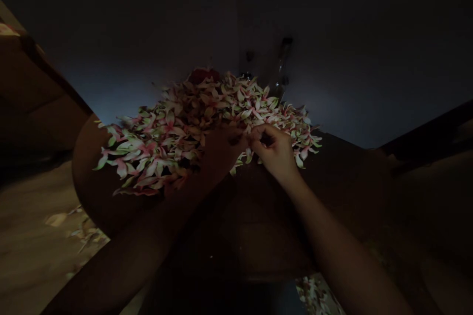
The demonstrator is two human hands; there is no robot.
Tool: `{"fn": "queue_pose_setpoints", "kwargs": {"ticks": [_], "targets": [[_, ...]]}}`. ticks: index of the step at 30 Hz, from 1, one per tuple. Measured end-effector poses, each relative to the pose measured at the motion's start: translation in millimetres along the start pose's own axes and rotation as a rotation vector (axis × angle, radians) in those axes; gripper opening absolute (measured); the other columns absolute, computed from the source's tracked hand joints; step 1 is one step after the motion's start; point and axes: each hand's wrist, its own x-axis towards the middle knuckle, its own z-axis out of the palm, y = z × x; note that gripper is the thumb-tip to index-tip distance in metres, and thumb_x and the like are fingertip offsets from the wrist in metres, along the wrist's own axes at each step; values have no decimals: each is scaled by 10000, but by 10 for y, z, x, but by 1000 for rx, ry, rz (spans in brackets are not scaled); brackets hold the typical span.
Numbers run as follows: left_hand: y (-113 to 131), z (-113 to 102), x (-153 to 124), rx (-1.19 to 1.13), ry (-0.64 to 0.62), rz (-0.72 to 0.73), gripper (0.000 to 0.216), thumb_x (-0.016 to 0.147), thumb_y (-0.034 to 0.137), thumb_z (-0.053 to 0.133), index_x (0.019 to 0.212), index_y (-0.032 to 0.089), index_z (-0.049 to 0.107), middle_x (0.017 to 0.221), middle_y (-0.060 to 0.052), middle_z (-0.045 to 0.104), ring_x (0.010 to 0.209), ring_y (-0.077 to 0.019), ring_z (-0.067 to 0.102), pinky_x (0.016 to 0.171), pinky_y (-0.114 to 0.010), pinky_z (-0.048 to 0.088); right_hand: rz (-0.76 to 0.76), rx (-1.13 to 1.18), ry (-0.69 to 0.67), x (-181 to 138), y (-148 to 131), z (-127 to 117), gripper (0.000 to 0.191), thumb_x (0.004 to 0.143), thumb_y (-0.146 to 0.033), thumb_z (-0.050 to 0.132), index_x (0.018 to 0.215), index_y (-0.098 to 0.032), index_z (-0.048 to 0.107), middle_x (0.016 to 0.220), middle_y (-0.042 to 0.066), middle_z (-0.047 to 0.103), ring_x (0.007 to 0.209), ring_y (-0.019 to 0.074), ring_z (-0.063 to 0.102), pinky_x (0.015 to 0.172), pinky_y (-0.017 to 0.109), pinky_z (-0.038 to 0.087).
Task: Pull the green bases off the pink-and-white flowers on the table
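A heap of small pink, white and green flowers lies on a round dark brown table in dim light. My left hand rests at the near edge of the heap, its fingers curled and pinched toward the right hand. My right hand is beside it, fingers bent into a pinch at the heap's edge. The two sets of fingertips nearly meet. What they pinch is too small and dark to name.
A clear glass bottle stands behind the heap. Loose petals lie on the floor at the left and below the table. Dark furniture edges run along both sides.
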Motion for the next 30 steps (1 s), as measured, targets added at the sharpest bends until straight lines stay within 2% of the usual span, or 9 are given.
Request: {"fn": "queue_pose_setpoints", "kwargs": {"ticks": [5, 9, 12, 16, 24, 27, 29, 30], "targets": [[-6, -80, 16, 113, -46, 87, 176, 831, 253, 594, 856, 174, 749, 724, -12, 715, 658, -129, 612, 685, -247, 445, -79, -203, -20, -5, -84, 7, 150, 903, -284, 574, 783, -199, 602, 775, 15, 621, 729, 149, 572, 694, 294, 436], [-17, -76, 21, 100, -44, 85, 187, 828, 256, 606, 910, 174, 752, 778, -23, 740, 695, -136, 639, 718, -247, 454, -81, -214, -55, 6, -109, -29, 179, 939, -301, 548, 840, -204, 660, 831, 27, 671, 769, 157, 606, 726, 302, 445], [-17, -50, 17, 45, -25, 34, 191, 837, 302, 600, 803, 171, 735, 685, -2, 696, 641, -122, 598, 662, -241, 427, -83, -198, -30, 2, -100, -33, 159, 924, -285, 563, 842, -205, 672, 810, 17, 664, 732, 147, 593, 683, 292, 433], [-16, -32, 25, 48, 56, -67, 222, 800, 295, 605, 623, 163, 631, 560, 27, 575, 579, -108, 517, 601, -243, 374, -105, -188, 28, -35, -103, 25, 120, 860, -222, 610, 747, -198, 644, 740, -4, 614, 687, 135, 555, 641, 280, 405], [-85, -50, 67, -33, 135, -168, 298, 828, 317, 559, 569, 169, 565, 531, 32, 540, 541, -104, 485, 561, -248, 344, -62, -134, 201, -87, -168, 89, 113, 802, -162, 594, 701, -212, 604, 686, -18, 561, 640, 133, 496, 608, 283, 378], [-103, -64, 63, -28, 162, -101, 307, 867, 352, 546, 620, 171, 577, 563, 26, 564, 559, -107, 507, 580, -243, 373, -12, -140, 190, -63, -148, 95, 98, 817, -186, 577, 723, -213, 575, 699, -14, 562, 666, 139, 507, 643, 292, 400], [-102, -64, 54, 20, 147, 2, 264, 884, 349, 549, 700, 171, 610, 625, 15, 610, 605, -112, 543, 629, -240, 406, 46, -100, 140, -49, -115, 107, 39, 822, -223, 588, 805, -216, 553, 743, -12, 581, 670, 137, 524, 651, 292, 419], [-102, -60, 49, 59, 129, 57, 228, 886, 333, 557, 742, 169, 625, 661, 7, 633, 632, -116, 562, 659, -242, 417, 79, -69, 105, -44, -96, 115, 74, 826, -249, 595, 868, -218, 543, 770, -10, 593, 668, 136, 535, 646, 290, 429]]}}
